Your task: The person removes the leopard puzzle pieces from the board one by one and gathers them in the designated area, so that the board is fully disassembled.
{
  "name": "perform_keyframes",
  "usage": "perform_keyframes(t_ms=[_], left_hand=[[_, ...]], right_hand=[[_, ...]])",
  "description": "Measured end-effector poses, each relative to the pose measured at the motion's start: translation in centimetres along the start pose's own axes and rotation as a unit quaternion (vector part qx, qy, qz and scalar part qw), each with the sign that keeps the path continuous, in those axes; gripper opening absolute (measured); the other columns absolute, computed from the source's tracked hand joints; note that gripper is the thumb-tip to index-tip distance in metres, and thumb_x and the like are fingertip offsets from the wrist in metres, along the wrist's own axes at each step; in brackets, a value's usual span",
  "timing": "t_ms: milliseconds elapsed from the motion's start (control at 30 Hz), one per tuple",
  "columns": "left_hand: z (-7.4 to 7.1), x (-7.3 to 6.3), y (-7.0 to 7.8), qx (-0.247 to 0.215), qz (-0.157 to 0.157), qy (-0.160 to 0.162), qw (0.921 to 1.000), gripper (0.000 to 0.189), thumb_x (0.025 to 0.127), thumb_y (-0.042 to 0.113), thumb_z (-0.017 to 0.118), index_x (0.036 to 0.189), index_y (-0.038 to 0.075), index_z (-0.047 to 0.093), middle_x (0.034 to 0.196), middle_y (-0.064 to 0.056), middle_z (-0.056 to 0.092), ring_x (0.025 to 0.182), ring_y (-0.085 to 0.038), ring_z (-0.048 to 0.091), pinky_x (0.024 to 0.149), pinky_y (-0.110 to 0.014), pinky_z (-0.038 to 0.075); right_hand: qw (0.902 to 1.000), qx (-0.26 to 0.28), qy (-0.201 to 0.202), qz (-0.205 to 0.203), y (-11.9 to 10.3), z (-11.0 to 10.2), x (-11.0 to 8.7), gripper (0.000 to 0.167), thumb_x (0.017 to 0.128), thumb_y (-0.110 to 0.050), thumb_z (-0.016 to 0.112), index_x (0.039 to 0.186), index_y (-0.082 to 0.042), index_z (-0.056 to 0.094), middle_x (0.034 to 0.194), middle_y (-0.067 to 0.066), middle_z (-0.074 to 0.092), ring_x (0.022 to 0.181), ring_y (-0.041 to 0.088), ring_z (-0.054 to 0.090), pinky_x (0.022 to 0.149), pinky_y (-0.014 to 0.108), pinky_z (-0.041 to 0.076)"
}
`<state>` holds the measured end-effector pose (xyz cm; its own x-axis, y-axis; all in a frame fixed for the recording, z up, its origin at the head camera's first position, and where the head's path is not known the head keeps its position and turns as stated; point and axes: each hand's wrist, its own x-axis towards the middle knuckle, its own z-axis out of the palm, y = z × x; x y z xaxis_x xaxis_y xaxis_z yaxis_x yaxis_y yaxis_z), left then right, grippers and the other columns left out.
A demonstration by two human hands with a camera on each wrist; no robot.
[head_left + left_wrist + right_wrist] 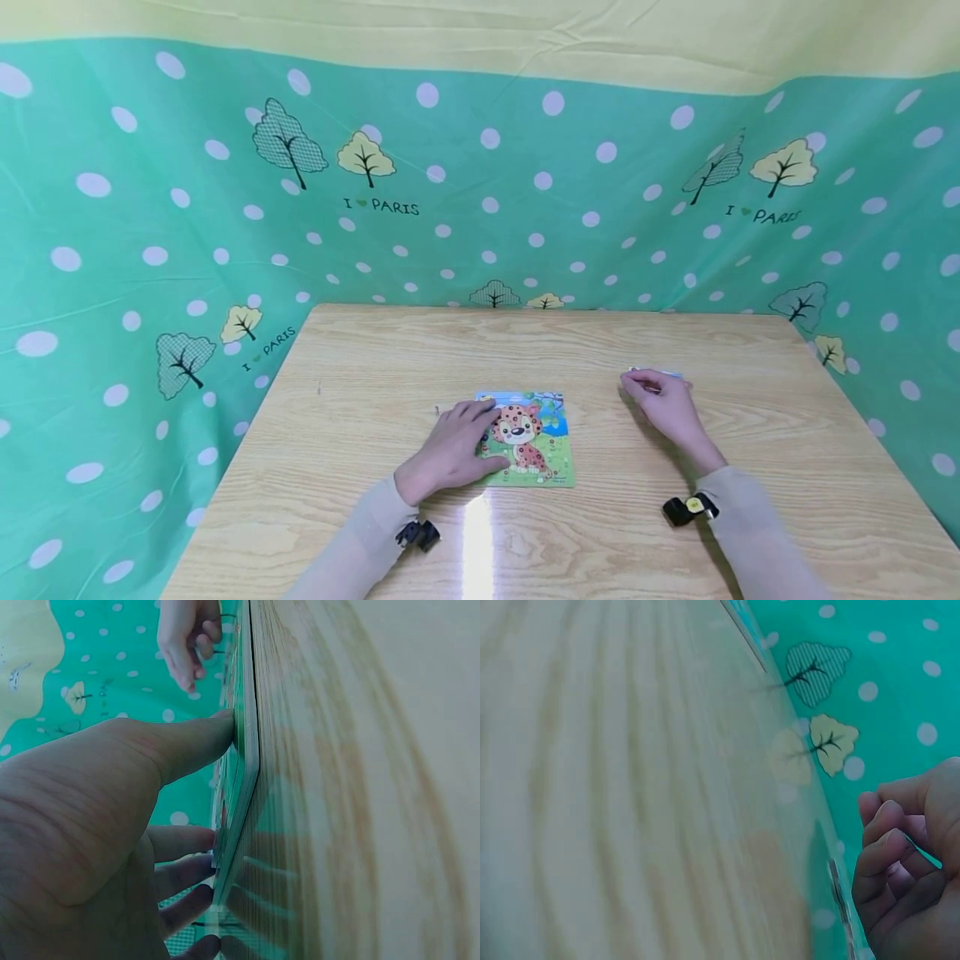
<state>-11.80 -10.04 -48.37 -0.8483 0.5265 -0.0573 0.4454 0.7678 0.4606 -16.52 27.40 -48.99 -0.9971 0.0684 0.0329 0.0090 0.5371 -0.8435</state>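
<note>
Head cam first: the leopard board [531, 450] lies flat about mid-table, with the left hand [453, 446] spread over its left side, thumb and fingers apart, hiding that edge. Over to the right, the right hand [667, 408] is curled above a small flat thing [672, 375] (only a bluish strip pokes out), and I can't tell if its fingertips pinch anything. Around them there's the wood table [600, 533], a white glare streak [477, 550] just below the board, and a dotted green curtain [487, 208] behind. Both sleeves run off the bottom.

Left wrist cam: thumb against the board's face, other fingertips by its edge. The board is seen nearly edge-on, so its picture is unreadable, and the right hand shows up top, cut off.

Right wrist cam: curled fingers, cropped at the right border; a thin dark-edged sliver sits beside them, too narrow to identify.
</note>
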Motion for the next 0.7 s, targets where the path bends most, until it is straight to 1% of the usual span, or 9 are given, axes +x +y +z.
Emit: perform_keyframes(t_ms=[167,367,533,700], left_hand=[[-0.1,0.0,0.0,0.0,-0.002,-0.002,1.0,0.08,0.096,0.053,0.074,0.159,0.008,0.05,0.169,-0.014,0.042,0.155,-0.038,0.04,0.125,-0.064,0.035],[-0.1,0.0,0.1,-0.001,-0.001,0.001,1.0,0.08,0.096,0.052,0.074,0.158,0.008,0.05,0.169,-0.014,0.042,0.155,-0.039,0.04,0.124,-0.064,0.035],[-0.2,0.0,0.1,-0.003,-0.002,-0.001,1.0,0.08,0.096,0.052,0.074,0.158,0.008,0.05,0.169,-0.014,0.042,0.155,-0.038,0.04,0.125,-0.064,0.035],[-0.2,-0.1,0.2,-0.001,-0.003,-0.004,1.0,0.08,0.096,0.053,0.073,0.158,0.008,0.05,0.169,-0.014,0.043,0.155,-0.038,0.04,0.125,-0.063,0.035]], right_hand=[[0.9998,-0.013,-0.017,-0.002,-0.4,1.1,-0.2,0.031,0.106,-0.024,0.067,0.123,0.0,0.075,0.095,0.018,0.073,0.056,0.008,0.057,0.05,0.024,0.049],[0.9989,-0.028,-0.038,-0.007,-1.4,2.7,-0.3,0.029,0.106,-0.024,0.067,0.123,-0.002,0.075,0.106,0.017,0.075,0.063,0.01,0.06,0.056,0.024,0.052],[0.9982,-0.007,-0.059,-0.001,-2.2,4.1,-0.5,0.026,0.104,-0.023,0.07,0.121,-0.004,0.076,0.103,0.016,0.076,0.059,0.011,0.059,0.051,0.025,0.052],[0.9968,0.006,-0.079,-0.011,-3.0,5.2,-0.8,0.023,0.103,-0.02,0.07,0.118,-0.004,0.077,0.104,0.015,0.077,0.059,0.013,0.061,0.052,0.027,0.053]])
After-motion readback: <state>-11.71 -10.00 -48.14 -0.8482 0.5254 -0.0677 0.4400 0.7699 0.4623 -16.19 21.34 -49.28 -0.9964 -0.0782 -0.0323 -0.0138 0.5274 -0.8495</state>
